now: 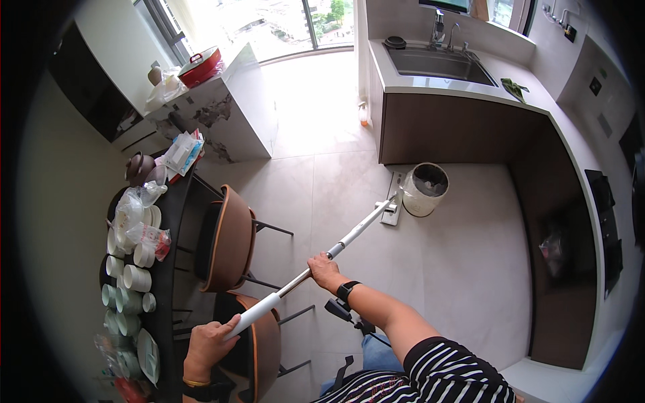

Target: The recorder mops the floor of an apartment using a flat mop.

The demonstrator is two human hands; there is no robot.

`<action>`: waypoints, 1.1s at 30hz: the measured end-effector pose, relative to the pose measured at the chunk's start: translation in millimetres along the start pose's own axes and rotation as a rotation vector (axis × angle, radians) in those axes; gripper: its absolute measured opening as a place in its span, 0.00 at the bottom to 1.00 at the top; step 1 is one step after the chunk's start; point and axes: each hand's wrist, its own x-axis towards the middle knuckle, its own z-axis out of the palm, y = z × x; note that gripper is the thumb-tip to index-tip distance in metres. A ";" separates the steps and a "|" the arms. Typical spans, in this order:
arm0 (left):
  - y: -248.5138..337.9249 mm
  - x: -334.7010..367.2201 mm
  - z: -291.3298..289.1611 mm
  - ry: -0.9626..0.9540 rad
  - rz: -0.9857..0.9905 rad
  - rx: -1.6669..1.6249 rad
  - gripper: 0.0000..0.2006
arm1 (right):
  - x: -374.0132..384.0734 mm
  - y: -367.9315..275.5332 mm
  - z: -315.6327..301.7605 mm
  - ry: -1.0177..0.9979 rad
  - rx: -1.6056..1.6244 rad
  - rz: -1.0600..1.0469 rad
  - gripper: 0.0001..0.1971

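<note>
A flat mop [353, 234] with a white and metal pole slants from lower left up toward the middle of the floor. My left hand [211, 344] is closed round the white grip at its top end. Farther along the pole, my right hand [326, 271] is wrapped round it near a grey joint. The pale rectangular mop head [392, 209] rests flat on the floor tiles, right beside a cream trash bin [418, 205] with a dark liner. I cannot tell whether the mop head touches the bin.
Two brown chairs [232, 240] stand left of the pole, against a dark table [176, 216] with stacked bowls [136, 277] and plastic bags. A marble-sided island [252, 107] bears a red pan [200, 67]. At right, a counter with a sink [440, 66] curves round the floor.
</note>
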 end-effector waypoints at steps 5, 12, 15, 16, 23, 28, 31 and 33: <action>15.9 18.4 66.0 -0.016 0.022 -0.161 0.25 | -27.1 68.0 19.8 -0.049 -0.086 0.076 0.06; 127.3 80.6 127.8 -0.166 -0.062 -0.304 0.25 | -51.3 173.2 17.6 0.182 -0.034 0.537 0.07; 134.1 78.0 129.5 -0.204 -0.109 -0.306 0.25 | -47.1 198.9 17.2 0.119 0.029 0.541 0.10; 135.0 70.0 128.1 -0.182 -0.143 -0.313 0.25 | -44.3 192.4 23.8 0.091 0.004 0.492 0.11; 92.1 -16.6 99.0 -0.147 -0.310 -0.265 0.24 | -25.1 116.3 90.8 0.034 -0.069 0.102 0.11; 97.2 -76.4 99.3 -0.151 -0.410 -0.313 0.26 | -39.9 48.1 85.1 -0.310 -0.119 0.117 0.14; 117.9 -106.3 96.9 -0.207 -0.458 -0.414 0.26 | -64.5 28.6 74.5 -0.446 -0.167 0.061 0.15; 124.4 -117.1 93.6 -0.253 -0.489 -0.484 0.27 | -83.5 24.3 63.3 -0.459 -0.180 0.049 0.14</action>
